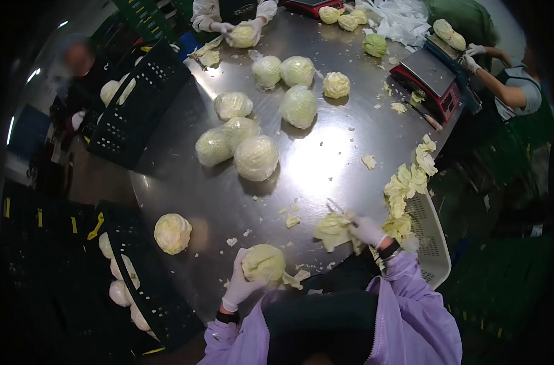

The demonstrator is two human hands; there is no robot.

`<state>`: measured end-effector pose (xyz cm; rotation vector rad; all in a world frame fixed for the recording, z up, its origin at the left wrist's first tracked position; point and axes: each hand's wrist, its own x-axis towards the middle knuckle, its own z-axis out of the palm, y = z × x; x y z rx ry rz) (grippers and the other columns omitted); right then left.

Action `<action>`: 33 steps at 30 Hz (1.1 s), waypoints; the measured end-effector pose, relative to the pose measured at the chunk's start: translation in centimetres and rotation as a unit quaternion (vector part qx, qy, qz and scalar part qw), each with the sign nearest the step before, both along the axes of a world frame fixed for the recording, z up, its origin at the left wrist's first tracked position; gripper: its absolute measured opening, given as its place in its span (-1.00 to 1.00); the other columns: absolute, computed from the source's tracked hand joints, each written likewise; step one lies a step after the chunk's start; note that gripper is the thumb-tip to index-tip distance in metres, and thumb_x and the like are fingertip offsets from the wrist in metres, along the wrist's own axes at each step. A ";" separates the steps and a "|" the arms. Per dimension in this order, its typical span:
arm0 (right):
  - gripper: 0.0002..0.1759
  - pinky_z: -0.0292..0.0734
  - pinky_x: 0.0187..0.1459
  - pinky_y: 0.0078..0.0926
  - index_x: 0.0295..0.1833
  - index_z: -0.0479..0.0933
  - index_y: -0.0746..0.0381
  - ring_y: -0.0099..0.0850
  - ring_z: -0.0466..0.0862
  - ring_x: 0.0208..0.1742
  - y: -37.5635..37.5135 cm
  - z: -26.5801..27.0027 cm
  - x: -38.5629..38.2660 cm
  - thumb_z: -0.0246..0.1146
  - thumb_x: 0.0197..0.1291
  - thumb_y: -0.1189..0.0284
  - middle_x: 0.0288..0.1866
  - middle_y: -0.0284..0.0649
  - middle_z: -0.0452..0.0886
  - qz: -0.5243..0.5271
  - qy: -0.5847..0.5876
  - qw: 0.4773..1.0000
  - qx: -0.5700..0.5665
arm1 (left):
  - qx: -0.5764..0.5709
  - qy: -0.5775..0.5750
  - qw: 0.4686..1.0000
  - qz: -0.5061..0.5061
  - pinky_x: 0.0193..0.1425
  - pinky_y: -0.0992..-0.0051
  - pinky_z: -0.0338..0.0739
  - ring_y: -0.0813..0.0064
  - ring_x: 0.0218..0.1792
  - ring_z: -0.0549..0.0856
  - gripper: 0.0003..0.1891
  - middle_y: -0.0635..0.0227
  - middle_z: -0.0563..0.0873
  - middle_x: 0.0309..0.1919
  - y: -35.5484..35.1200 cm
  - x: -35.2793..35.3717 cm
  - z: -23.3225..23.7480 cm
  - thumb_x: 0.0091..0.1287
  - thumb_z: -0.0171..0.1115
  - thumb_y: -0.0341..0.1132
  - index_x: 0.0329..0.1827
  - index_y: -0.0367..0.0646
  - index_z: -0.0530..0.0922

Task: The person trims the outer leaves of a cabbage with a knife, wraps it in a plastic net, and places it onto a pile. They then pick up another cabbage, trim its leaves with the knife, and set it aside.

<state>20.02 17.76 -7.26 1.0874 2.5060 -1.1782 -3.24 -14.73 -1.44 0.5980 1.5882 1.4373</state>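
Observation:
My left hand, in a white glove, is wrapped round the side of a pale green cabbage close to the table's near edge. A torn leaf hangs by the cabbage's lower right. To the right, my gloved right hand is closed on a knife, its thin blade pointing up and left. A loose cabbage leaf overlaps the fingers of that hand in this view. Another bare cabbage sits left of my left hand.
Wrapped cabbages stand mid-table. A white basket with leaves is at right. Dark crates with cabbages line the left. Beyond are a red scale, another knife and co-workers, one holding a cabbage.

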 end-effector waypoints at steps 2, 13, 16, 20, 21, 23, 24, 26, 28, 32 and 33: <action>-0.64 0.58 -0.14 -0.17 -0.03 0.60 0.25 0.00 0.67 -0.24 2.5 1.8 2.8 0.21 0.16 0.25 -0.25 0.04 0.66 -0.009 -0.044 0.997 0.062 | -0.023 0.014 0.998 0.051 0.37 0.34 0.38 0.32 0.31 0.42 -0.02 0.13 0.35 0.30 -0.1 1.0 -1.1 0.00 0.50 -0.49 0.47 -0.24 0.05; -0.28 0.57 -0.08 -0.38 0.23 0.37 0.32 -0.14 0.68 -0.06 -10.3 8.9 -6.5 0.43 0.04 0.16 -0.08 0.04 0.63 -0.015 0.240 0.969 0.063 | 0.027 0.056 0.989 0.133 0.37 0.37 0.38 0.33 0.29 0.42 -0.05 0.11 0.34 0.30 9.3 4.2 -0.1 0.04 0.47 -0.53 0.47 -0.28 0.04; -0.45 0.55 -0.22 -0.48 0.23 0.39 0.28 -0.38 0.65 -0.23 -7.5 8.0 -4.5 0.32 0.18 0.29 -0.23 -0.18 0.61 -0.095 0.219 0.967 -0.092 | 0.070 -0.002 0.986 0.153 0.36 0.40 0.38 0.35 0.26 0.45 -0.14 0.13 0.41 0.25 9.5 3.4 0.1 0.13 0.43 -0.36 0.45 -0.28 0.11; -0.63 0.49 -0.37 -0.58 0.13 0.48 0.28 -0.57 0.53 -0.44 -1.7 8.1 1.4 0.27 0.23 0.42 -0.42 -0.40 0.51 -0.219 0.216 0.936 -0.173 | 0.138 -0.332 0.920 0.153 0.31 0.42 0.43 0.39 0.19 0.52 -0.32 0.18 0.51 0.16 8.6 1.9 0.5 0.27 0.26 -0.05 0.36 -0.23 0.29; -0.63 0.50 -0.37 -0.55 0.10 0.51 0.28 -0.53 0.55 -0.46 -0.7 7.4 2.0 0.31 0.21 0.40 -0.43 -0.36 0.53 -0.168 0.194 0.966 -0.038 | 0.127 -0.366 0.903 0.186 0.28 0.43 0.45 0.40 0.16 0.55 -0.34 0.21 0.54 0.14 8.4 1.9 0.7 0.29 0.20 0.03 0.33 -0.21 0.34; -0.60 0.50 -0.37 -0.53 0.08 0.52 0.28 -0.50 0.56 -0.46 -0.7 7.6 2.3 0.36 0.16 0.36 -0.42 -0.31 0.55 -0.133 0.159 0.977 0.060 | 0.123 -0.309 0.936 0.115 0.25 0.42 0.47 0.41 0.15 0.56 -0.34 0.24 0.53 0.15 7.2 0.3 -1.5 0.25 0.27 -0.01 0.32 -0.22 0.34; -0.57 0.51 -0.37 -0.52 0.06 0.54 0.28 -0.47 0.57 -0.46 -0.9 8.7 2.1 0.40 0.12 0.32 -0.41 -0.27 0.57 -0.103 0.121 0.975 0.157 | 0.114 -0.251 0.961 0.038 0.23 0.42 0.48 0.42 0.14 0.57 -0.32 0.26 0.53 0.17 7.0 -0.2 -2.3 0.21 0.34 -0.05 0.31 -0.23 0.35; -0.43 0.54 -0.32 -0.46 0.08 0.53 0.26 -0.35 0.63 -0.39 -3.3 11.3 -1.2 0.48 0.00 0.20 -0.33 -0.16 0.61 -0.087 0.212 0.973 0.040 | 0.078 -0.138 0.987 0.031 0.21 0.43 0.49 0.44 0.14 0.57 -0.29 0.27 0.54 0.16 8.4 1.1 0.8 0.14 0.41 -0.08 0.29 -0.23 0.36; -0.33 0.55 -0.27 -0.42 0.07 0.56 0.22 -0.28 0.64 -0.34 -5.9 12.6 -4.6 0.52 -0.12 0.07 -0.23 -0.16 0.62 0.040 0.300 0.943 0.140 | 0.044 -0.018 0.999 0.015 0.19 0.44 0.50 0.45 0.14 0.56 -0.25 0.28 0.54 0.15 9.7 2.1 3.7 0.07 0.49 -0.11 0.28 -0.23 0.37; -0.54 0.57 -0.31 -0.33 0.00 0.55 0.18 -0.26 0.67 -0.38 -7.4 11.9 -7.1 0.36 0.12 0.08 -0.32 -0.14 0.63 0.115 0.217 0.953 0.179 | -0.011 0.309 0.947 -0.085 0.25 0.38 0.47 0.28 0.24 0.52 -0.15 0.13 0.49 0.23 10.1 2.1 4.4 -0.07 0.59 -0.13 0.29 -0.22 0.37; -0.62 0.56 -0.33 -0.36 -0.03 0.56 0.20 -0.31 0.65 -0.43 -6.6 11.6 -7.2 0.32 0.17 0.16 -0.40 -0.20 0.60 0.043 0.217 0.975 -0.008 | 0.006 0.408 0.908 -0.096 0.27 0.35 0.46 0.21 0.26 0.51 -0.14 0.08 0.46 0.26 9.9 1.9 4.1 -0.09 0.60 -0.11 0.30 -0.21 0.37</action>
